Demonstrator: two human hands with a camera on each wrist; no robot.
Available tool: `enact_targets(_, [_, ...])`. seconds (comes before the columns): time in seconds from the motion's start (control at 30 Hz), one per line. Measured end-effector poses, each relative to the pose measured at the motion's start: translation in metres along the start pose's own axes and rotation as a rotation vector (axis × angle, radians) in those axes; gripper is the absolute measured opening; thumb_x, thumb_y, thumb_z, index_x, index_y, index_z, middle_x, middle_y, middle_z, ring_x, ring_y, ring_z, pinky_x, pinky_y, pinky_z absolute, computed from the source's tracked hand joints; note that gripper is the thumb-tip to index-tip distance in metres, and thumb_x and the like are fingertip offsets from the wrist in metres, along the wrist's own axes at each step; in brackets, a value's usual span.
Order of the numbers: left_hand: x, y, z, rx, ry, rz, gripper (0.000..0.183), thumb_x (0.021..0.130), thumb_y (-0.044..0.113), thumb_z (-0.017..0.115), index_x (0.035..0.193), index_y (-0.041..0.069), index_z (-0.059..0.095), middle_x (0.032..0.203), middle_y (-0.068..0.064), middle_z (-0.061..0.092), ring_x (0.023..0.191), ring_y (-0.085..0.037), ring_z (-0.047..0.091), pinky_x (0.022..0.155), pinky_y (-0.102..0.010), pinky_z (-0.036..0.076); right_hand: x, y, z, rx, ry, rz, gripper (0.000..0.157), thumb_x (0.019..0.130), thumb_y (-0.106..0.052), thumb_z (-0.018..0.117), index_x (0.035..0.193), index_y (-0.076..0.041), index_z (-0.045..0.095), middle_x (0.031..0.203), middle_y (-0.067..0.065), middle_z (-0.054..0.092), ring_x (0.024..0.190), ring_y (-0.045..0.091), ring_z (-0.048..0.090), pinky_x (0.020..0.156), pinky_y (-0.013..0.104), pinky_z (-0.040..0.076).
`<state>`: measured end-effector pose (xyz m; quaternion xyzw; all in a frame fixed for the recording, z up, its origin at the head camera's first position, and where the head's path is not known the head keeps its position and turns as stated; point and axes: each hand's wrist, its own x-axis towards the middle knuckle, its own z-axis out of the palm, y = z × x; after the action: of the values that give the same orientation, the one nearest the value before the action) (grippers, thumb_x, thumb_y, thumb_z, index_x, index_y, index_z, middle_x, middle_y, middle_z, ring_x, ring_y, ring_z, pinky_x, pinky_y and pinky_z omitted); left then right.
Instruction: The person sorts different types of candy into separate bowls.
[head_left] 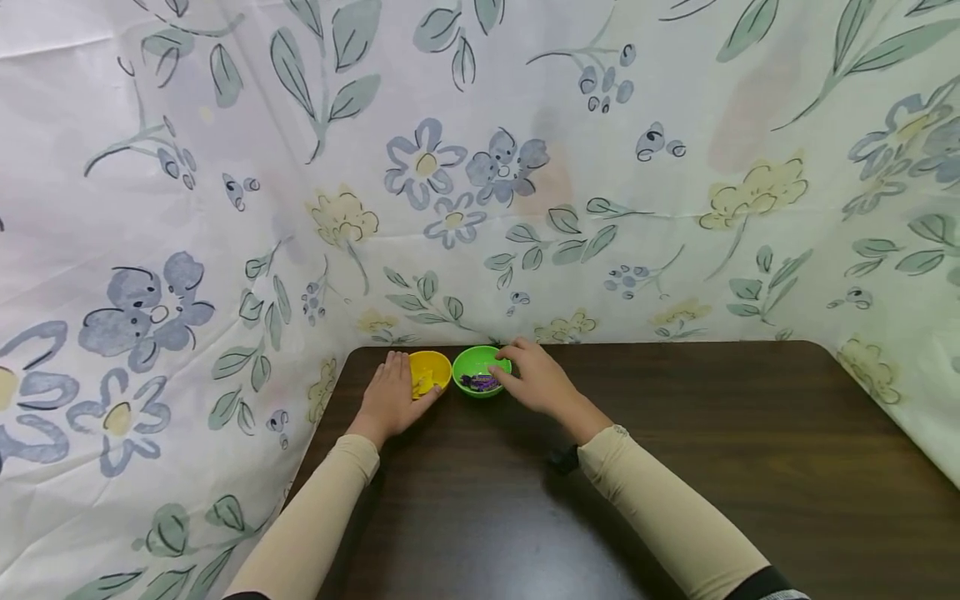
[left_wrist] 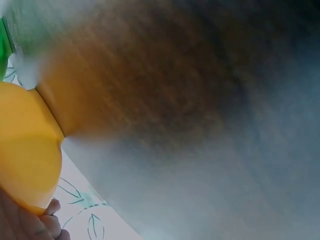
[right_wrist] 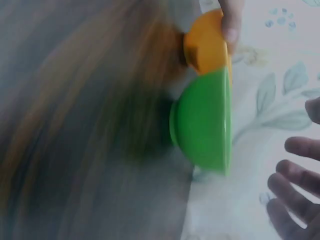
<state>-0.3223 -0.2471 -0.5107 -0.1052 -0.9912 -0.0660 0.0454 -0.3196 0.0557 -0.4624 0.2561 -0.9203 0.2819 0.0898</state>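
Note:
At the table's far left stands a yellow bowl [head_left: 442,367] with small yellow pieces [head_left: 424,383] in it. My left hand [head_left: 392,396] holds this bowl, fingers along its left side and thumb at its front rim. Just to its right is a green bowl [head_left: 465,360], which holds shiny purple-wrapped pieces [head_left: 480,382]. Over the green bowl's right rim hovers my right hand [head_left: 538,379], its fingers loosely bent and spread. The right wrist view shows these fingers [right_wrist: 295,187] apart, with nothing between them, beside the green bowl [right_wrist: 205,122].
Both bowls stand near the far edge of the dark wooden table [head_left: 675,433]. Behind and to the left hangs a white cloth [head_left: 465,275] printed with flowers and leaves. A dark band [head_left: 562,460] shows under the right wrist.

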Motion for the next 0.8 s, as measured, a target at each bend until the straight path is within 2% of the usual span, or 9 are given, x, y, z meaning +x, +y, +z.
enact_targets(0.2, [-0.003,-0.006,-0.002,-0.014,-0.019,-0.021,0.105,0.102,0.072,0.042,0.165,-0.01,0.021,0.172,-0.03,0.025,0.163,-0.045,0.019,0.134,-0.056,0.018,-0.027,0.013,-0.018,-0.053,-0.042,0.011,0.042,0.106,-0.043,0.064,0.129,-0.01,0.074,0.125,0.01,0.067,0.117,0.031,0.065,0.098,0.052,0.056])
enact_targets(0.43, [-0.005,-0.01,-0.005,-0.024,-0.027,-0.022,0.105,0.103,0.072,0.041,0.164,-0.011,0.021,0.172,-0.031,0.025,0.163,-0.047,0.019,0.133,-0.057,0.017,-0.063,0.032,-0.038,-0.105,-0.03,-0.008,0.043,0.105,-0.043,0.066,0.129,-0.008,0.074,0.122,0.007,0.067,0.113,0.029,0.064,0.095,0.051,0.057])
enact_targets(0.8, [-0.008,-0.013,-0.005,-0.059,0.004,-0.031,0.103,0.103,0.067,0.046,0.163,-0.012,0.022,0.17,-0.034,0.025,0.162,-0.05,0.019,0.133,-0.06,0.017,-0.119,0.064,-0.07,-0.085,-0.006,0.049,0.04,0.106,-0.042,0.065,0.129,-0.01,0.073,0.125,0.007,0.069,0.119,0.034,0.066,0.096,0.057,0.057])
